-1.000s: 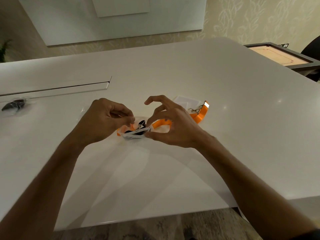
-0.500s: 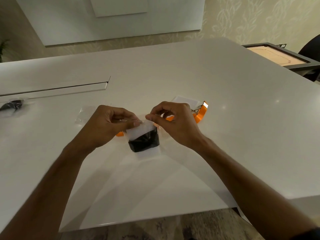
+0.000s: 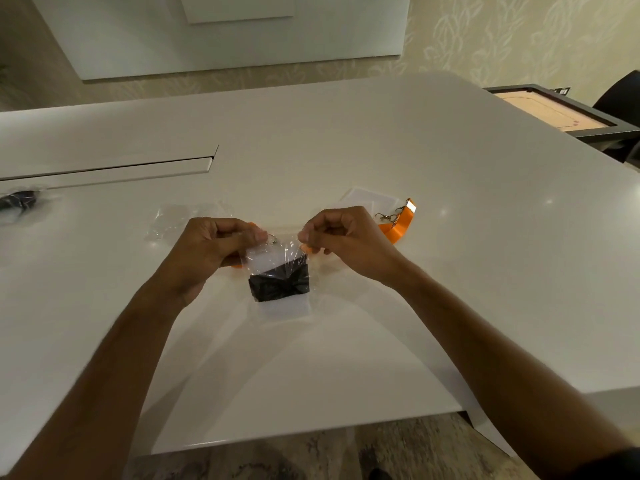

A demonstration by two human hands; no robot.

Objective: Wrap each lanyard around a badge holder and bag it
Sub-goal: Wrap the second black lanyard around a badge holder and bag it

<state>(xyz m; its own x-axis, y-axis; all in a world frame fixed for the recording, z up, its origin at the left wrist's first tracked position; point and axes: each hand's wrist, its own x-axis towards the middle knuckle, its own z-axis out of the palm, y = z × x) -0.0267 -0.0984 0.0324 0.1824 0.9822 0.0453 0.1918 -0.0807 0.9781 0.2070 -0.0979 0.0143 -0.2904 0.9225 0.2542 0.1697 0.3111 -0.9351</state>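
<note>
A clear plastic bag (image 3: 277, 265) hangs between my hands above the white table (image 3: 346, 150). Inside it is a badge holder wrapped in a black lanyard (image 3: 278, 285), with a metal ring showing near the top. My left hand (image 3: 214, 247) pinches the bag's top left corner and my right hand (image 3: 339, 237) pinches its top right corner. An orange lanyard (image 3: 398, 225) with a metal clip lies on the table behind my right hand, part of it hidden under my hands. A clear badge holder (image 3: 367, 197) lies beside it.
An empty clear bag (image 3: 173, 220) lies on the table behind my left hand. A bagged dark bundle (image 3: 19, 200) sits at the far left edge. A long cable slot (image 3: 110, 166) runs across the table's left side. A dark-framed board (image 3: 554, 110) stands at the right.
The black-wrapped badge holder has gone into the clear bag. Both hands have moved to the bag's top corners and lifted it upright.
</note>
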